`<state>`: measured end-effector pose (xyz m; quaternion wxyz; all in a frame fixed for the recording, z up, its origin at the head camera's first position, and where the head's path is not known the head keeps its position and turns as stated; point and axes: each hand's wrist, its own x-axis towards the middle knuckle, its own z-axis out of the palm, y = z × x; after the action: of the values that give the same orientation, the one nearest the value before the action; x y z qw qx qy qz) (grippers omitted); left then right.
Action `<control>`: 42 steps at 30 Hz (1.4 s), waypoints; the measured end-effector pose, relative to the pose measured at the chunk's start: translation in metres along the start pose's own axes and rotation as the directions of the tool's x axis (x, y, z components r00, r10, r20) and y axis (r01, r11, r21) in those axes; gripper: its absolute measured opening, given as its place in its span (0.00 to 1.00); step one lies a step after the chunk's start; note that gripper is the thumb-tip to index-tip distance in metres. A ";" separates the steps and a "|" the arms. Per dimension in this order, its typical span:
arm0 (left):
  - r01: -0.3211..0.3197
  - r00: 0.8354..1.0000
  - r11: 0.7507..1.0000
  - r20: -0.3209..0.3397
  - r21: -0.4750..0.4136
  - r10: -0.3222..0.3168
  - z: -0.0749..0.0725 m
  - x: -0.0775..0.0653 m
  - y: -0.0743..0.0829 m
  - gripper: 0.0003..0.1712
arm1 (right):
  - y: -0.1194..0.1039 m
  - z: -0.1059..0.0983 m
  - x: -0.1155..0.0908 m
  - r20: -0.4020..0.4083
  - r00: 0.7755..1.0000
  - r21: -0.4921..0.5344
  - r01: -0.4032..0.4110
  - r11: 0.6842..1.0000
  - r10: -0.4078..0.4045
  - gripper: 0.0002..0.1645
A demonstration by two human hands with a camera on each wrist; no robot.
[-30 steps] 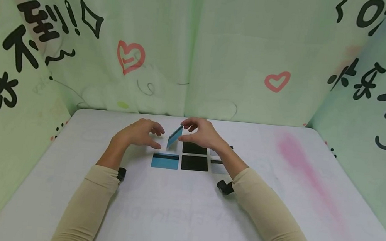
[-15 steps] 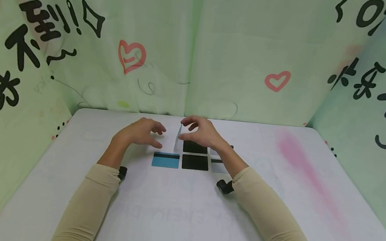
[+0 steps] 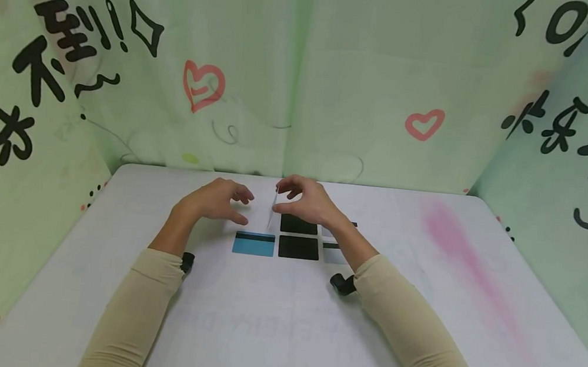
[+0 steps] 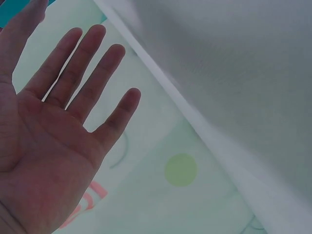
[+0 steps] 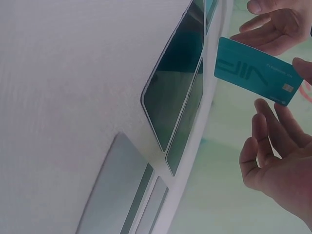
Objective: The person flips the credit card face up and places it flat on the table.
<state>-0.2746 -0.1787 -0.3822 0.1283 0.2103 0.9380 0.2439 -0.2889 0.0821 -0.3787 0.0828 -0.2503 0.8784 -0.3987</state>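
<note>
Okay, with twelve being straight away from the person: the left hand (image 3: pixel 218 198) is staying pretty much put over on the left, and the flat blue card (image 3: pixel 253 247) is lying stripe up at about five o'clock from it. What's changing is the standing card (image 5: pixel 256 70). A second ago it was showing its striped blue side to the head camera; now it's turning nearly edge-on, so it's just a sliver there. My read: it's being swivelled round mid-handling, not set down yet. The right hand (image 3: pixel 305 199) is barely shifting.

Fingers next. The left ones are spreading loose and fairly straight, holding nothing; in the head view there's a gap to the standing card, which is sitting at three o'clock between the two hands, long way up. Can't tell if its bottom end is touching the table (image 3: pixel 238 320). The right hand is pinching it near the chip end, thumb and fingertip spaced apart on it, other fingers curling loosely. At roughly four o'clock from the card, the far black card (image 3: pixel 299 225) and near black card (image 3: pixel 299 248) are lying flat; farther right, the near pale card (image 3: pixel 333 257) is partly hiding behind the right forearm.
</note>
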 end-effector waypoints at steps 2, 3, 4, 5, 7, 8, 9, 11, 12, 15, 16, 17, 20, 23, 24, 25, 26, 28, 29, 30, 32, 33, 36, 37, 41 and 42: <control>-0.003 1.000 1.000 -0.001 0.003 0.003 0.000 0.000 0.000 0.34 | -0.001 0.000 0.000 0.002 1.000 0.006 0.002 1.000 -0.002 0.32; -0.002 1.000 1.000 -0.001 0.003 0.002 0.000 0.000 0.000 0.34 | -0.001 0.000 0.000 0.004 1.000 0.011 0.002 1.000 -0.002 0.32; -0.005 1.000 1.000 -0.001 0.004 0.005 0.000 0.001 -0.001 0.34 | -0.001 0.000 0.000 0.005 1.000 0.012 0.001 1.000 -0.001 0.32; -0.004 1.000 1.000 -0.001 0.002 0.004 0.000 0.001 -0.001 0.34 | -0.001 0.000 -0.001 0.006 1.000 0.014 0.001 1.000 -0.001 0.32; -0.007 1.000 1.000 -0.002 -0.001 0.007 0.000 0.001 -0.001 0.34 | 0.000 0.000 0.000 0.007 1.000 0.014 0.001 1.000 -0.001 0.33; -0.009 1.000 1.000 -0.003 -0.002 0.009 0.000 0.001 -0.001 0.34 | 0.000 0.000 0.000 0.007 1.000 0.012 0.001 1.000 -0.001 0.33; -0.011 1.000 1.000 -0.005 -0.003 0.011 0.000 0.001 -0.002 0.34 | 0.000 0.000 0.001 0.007 1.000 0.011 0.001 1.000 -0.001 0.33; -0.011 1.000 1.000 -0.007 -0.008 0.011 -0.001 0.001 -0.002 0.34 | 0.001 0.000 0.001 0.008 1.000 0.010 0.004 1.000 -0.004 0.34; -0.012 1.000 1.000 -0.008 -0.009 0.012 -0.001 0.001 -0.002 0.34 | 0.002 0.001 0.002 0.009 1.000 0.009 0.004 1.000 -0.004 0.34; -0.010 1.000 1.000 -0.007 -0.009 0.010 -0.002 0.000 -0.003 0.34 | 0.002 0.001 0.002 0.011 1.000 0.010 0.007 1.000 -0.007 0.34; -0.010 1.000 1.000 -0.006 -0.009 0.010 -0.002 0.000 -0.003 0.34 | 0.002 0.001 0.002 0.012 1.000 0.008 0.008 1.000 -0.008 0.34; -0.010 1.000 1.000 -0.005 -0.009 0.010 -0.002 0.000 -0.004 0.34 | 0.002 0.001 0.002 0.013 1.000 0.008 0.011 1.000 -0.011 0.34; -0.013 1.000 1.000 -0.006 -0.008 0.013 -0.002 0.000 -0.004 0.34 | 0.003 0.003 0.003 0.014 1.000 0.000 0.022 1.000 -0.022 0.33; -0.017 1.000 1.000 -0.008 -0.011 0.017 -0.002 0.000 -0.005 0.34 | 0.004 0.005 0.004 0.013 0.999 -0.009 0.031 0.999 -0.030 0.32; -0.020 1.000 1.000 -0.006 -0.012 0.020 -0.002 0.000 -0.004 0.34 | 0.004 0.006 0.004 0.013 0.999 -0.011 0.033 0.999 -0.032 0.32; -0.020 1.000 1.000 -0.005 -0.016 0.020 -0.002 0.000 -0.004 0.34 | 0.004 0.007 0.004 0.013 0.999 -0.012 0.033 0.999 -0.033 0.31; -0.021 1.000 1.000 -0.002 -0.018 0.020 -0.002 0.000 -0.004 0.34 | 0.004 0.008 0.005 0.013 0.999 -0.011 0.035 0.999 -0.035 0.31; -0.018 1.000 1.000 0.003 -0.024 0.018 -0.002 0.000 -0.004 0.34 | 0.005 0.010 0.005 0.015 0.999 -0.004 0.036 0.999 -0.036 0.32; -0.016 1.000 1.000 0.005 -0.026 0.016 -0.003 0.000 -0.003 0.34 | 0.005 0.011 0.005 0.016 0.999 0.000 0.035 0.999 -0.035 0.33; -0.014 1.000 0.999 0.008 -0.029 0.014 -0.003 0.000 -0.003 0.34 | 0.005 0.012 0.006 0.019 0.999 0.005 0.034 0.999 -0.034 0.33; -0.012 1.000 0.999 0.009 -0.035 0.012 -0.003 0.000 -0.004 0.34 | 0.006 0.014 0.006 0.027 0.999 0.016 0.033 0.999 -0.033 0.34; -0.009 1.000 0.999 0.009 -0.041 0.010 -0.003 -0.001 -0.004 0.34 | 0.006 0.014 0.006 0.031 0.999 0.021 0.032 0.999 -0.032 0.34; -0.018 1.000 0.998 0.013 -0.059 0.018 -0.002 0.000 -0.006 0.34 | 0.008 0.016 0.006 0.041 0.999 0.027 0.030 0.999 -0.031 0.34; -0.020 1.000 0.998 0.015 -0.066 0.021 -0.002 0.000 -0.006 0.34 | 0.008 0.016 0.006 0.043 0.999 0.031 0.028 0.999 -0.029 0.34; -0.027 0.999 0.995 0.023 -0.096 0.029 -0.002 0.001 -0.007 0.34 | 0.009 0.017 0.006 0.044 0.999 0.043 0.018 0.999 -0.020 0.34; -0.025 0.999 0.994 0.024 -0.102 0.028 -0.002 0.000 -0.007 0.34 | 0.010 0.017 0.006 0.047 0.999 0.050 0.015 0.999 -0.018 0.34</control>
<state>-0.2778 -0.1845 -0.3842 0.1476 0.2189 0.9197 0.2905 -0.2921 0.0728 -0.3972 0.1067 -0.2648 0.8639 -0.4149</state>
